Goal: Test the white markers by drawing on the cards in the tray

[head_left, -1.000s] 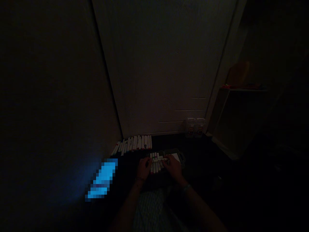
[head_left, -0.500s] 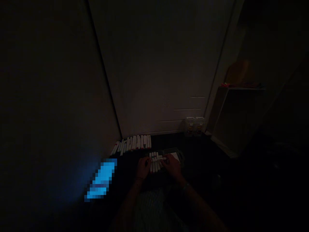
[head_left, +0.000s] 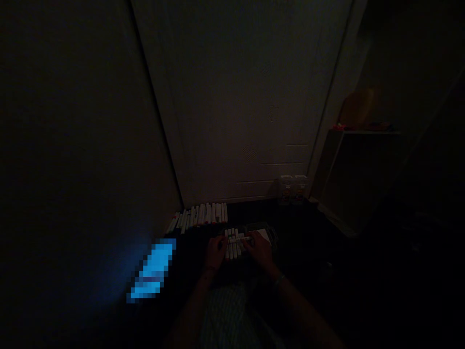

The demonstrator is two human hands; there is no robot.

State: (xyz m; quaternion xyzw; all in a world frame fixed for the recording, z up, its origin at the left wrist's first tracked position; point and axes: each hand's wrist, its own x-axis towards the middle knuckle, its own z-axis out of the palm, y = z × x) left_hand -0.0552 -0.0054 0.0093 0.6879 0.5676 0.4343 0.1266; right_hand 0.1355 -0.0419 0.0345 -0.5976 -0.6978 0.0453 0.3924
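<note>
A white marker point(head_left: 239, 239) lies crosswise between my two hands, above several upright-lying white markers point(head_left: 233, 251) in an opened clear case point(head_left: 274, 235). My right hand point(head_left: 259, 247) has its fingers closed on the marker's right end. At its left end, my left hand point(head_left: 216, 249) pinches it with curled fingers; the dim light blurs the exact grip. Part of the case is hidden behind my right hand, where a white sheet or card point(head_left: 264, 235) shows inside it.
Several white markers point(head_left: 203, 214) lie in a row by the wall at the left. Two clear plastic cases point(head_left: 292, 190) stand against the wall at the back right. A glowing blurred screen point(head_left: 152, 271) is at the left. A low cabinet point(head_left: 363, 169) stands at the right.
</note>
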